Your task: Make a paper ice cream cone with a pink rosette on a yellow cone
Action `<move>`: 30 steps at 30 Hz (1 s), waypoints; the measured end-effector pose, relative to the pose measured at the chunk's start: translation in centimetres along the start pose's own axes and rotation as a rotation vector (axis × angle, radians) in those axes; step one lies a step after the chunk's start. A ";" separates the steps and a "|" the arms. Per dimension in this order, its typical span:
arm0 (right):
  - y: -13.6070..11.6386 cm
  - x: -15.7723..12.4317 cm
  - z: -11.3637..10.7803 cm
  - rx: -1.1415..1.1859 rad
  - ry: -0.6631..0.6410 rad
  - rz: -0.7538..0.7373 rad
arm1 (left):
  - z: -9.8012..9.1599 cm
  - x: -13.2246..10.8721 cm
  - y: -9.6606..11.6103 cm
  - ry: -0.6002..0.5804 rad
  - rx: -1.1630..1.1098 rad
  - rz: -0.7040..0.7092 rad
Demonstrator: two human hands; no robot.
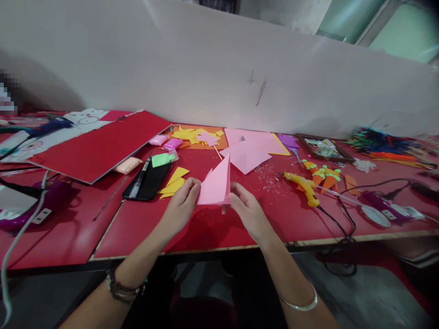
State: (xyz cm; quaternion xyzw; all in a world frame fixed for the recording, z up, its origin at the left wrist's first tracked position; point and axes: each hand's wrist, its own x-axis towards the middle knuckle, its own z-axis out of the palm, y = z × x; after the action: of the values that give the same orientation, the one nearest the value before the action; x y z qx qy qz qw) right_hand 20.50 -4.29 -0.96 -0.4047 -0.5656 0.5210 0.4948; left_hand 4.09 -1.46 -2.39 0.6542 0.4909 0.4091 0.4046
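One folded pink paper (215,186): left hand (182,198) pinching one edge, right hand (248,206) opposite

A red table (206,235) carries a yellow glue gun (303,185). Just right of the gun lie orange-and-green ornaments (321,172); behind it, a dark-framed tray (346,157); farther right of it, a purple box (382,204) and a bundle of colourful pipe cleaners (384,142). Left of it lie pink paper sheets (248,154) and, well apart, yellow paper pieces (174,183) and a black phone (153,186)
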 end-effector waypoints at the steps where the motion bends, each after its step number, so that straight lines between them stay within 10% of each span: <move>1: 0.0 0.0 0.0 -0.009 -0.001 0.002 | 0.1 0.0 0.0 0.004 -0.022 -0.009; 9: 0.6 0.1 0.7 -0.060 0.131 0.030 | 0.7 -0.8 0.7 -0.084 -0.002 0.064; 18: 0.8 -0.1 0.9 -0.679 0.341 -0.131 | 1.8 -1.9 0.8 -0.112 0.038 0.174; 30: 0.6 0.0 0.1 -0.430 0.352 -0.209 | 0.2 -1.4 0.3 0.223 -0.628 -0.448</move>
State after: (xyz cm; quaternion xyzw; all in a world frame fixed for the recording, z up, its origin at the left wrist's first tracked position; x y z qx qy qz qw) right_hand 20.39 -4.25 -1.54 -0.5241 -0.6070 0.2572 0.5392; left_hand 4.13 -2.91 -2.35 0.3271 0.5132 0.5095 0.6083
